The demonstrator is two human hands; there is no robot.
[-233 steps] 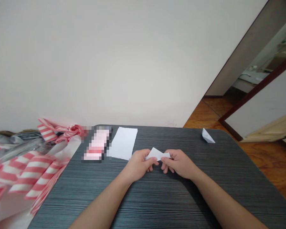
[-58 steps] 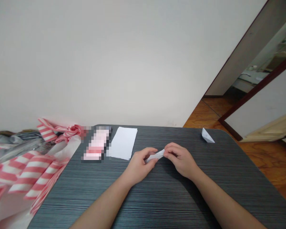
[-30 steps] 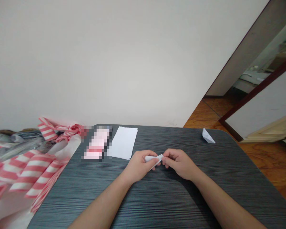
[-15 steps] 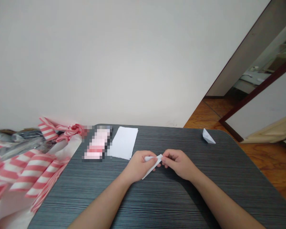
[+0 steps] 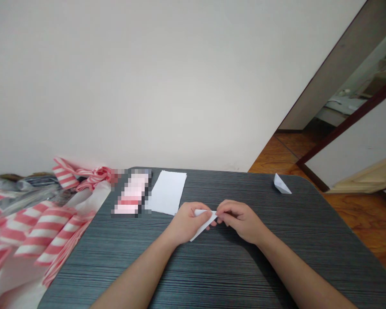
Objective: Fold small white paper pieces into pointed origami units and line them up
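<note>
While both hands meet around the middle of the table (image 5: pixel 193 274), well in from its left and right edges, the folded paper (image 5: pixel 203 227) lies across the gap between them. Its long axis slants — the lower end points back toward the person under the left thumb, the upper tip points away and rightward into the right fingertips. The left hand (image 5: pixel 186 221) is nearer to most of its length, with the thumb pressed on top and the fingers beneath; the right hand (image 5: pixel 239 219) pinches only the tip. The paper looks plain white and narrow, with one straight slanting edge and a second white portion showing beyond the left thumb; how many layers it has, I cannot tell.
</note>
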